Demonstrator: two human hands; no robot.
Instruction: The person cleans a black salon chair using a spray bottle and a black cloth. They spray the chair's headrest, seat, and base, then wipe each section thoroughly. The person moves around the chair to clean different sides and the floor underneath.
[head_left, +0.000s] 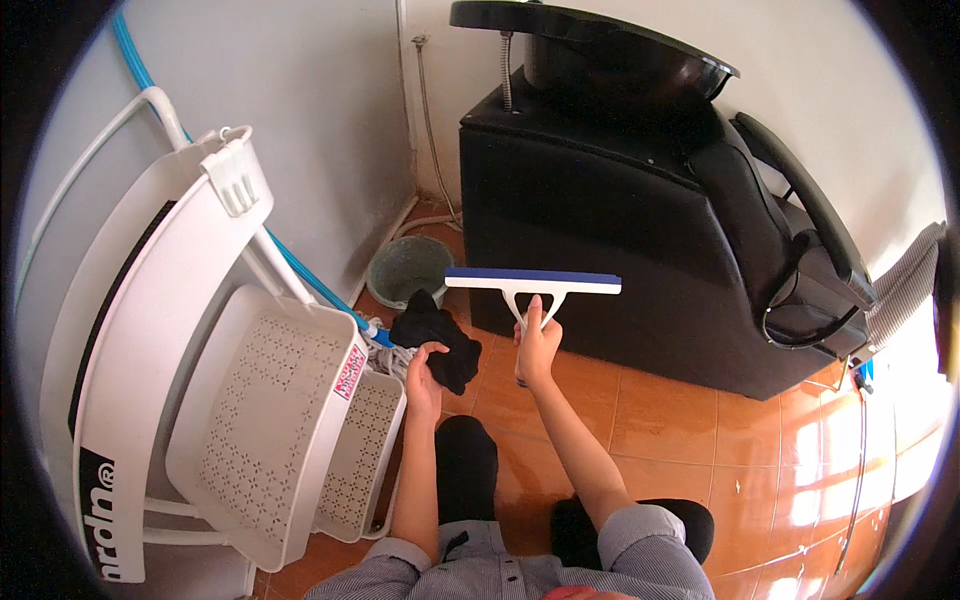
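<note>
My left hand (425, 384) grips a crumpled black cloth (439, 341), its thumb and fingers closed on one side of the fabric. In my right hand (537, 346) is a window squeegee (532, 282) with a white plastic frame and a dark blue blade. My fist wraps its handle, with the thumb laid along it towards the head. The blade lies crosswise and points away from me. Part of the handle is hidden by my fingers. Beyond the cloth, a grey-green bucket (409, 271) stands on the floor in the corner.
To my left stands a white tiered trolley with perforated plastic baskets (262, 420). Behind it leans a blue-handled mop (322, 289), its string head on the floor. A black shampoo chair (585, 225) with a basin (622, 64) fills the right side. The orange tiles (664, 405) look shiny.
</note>
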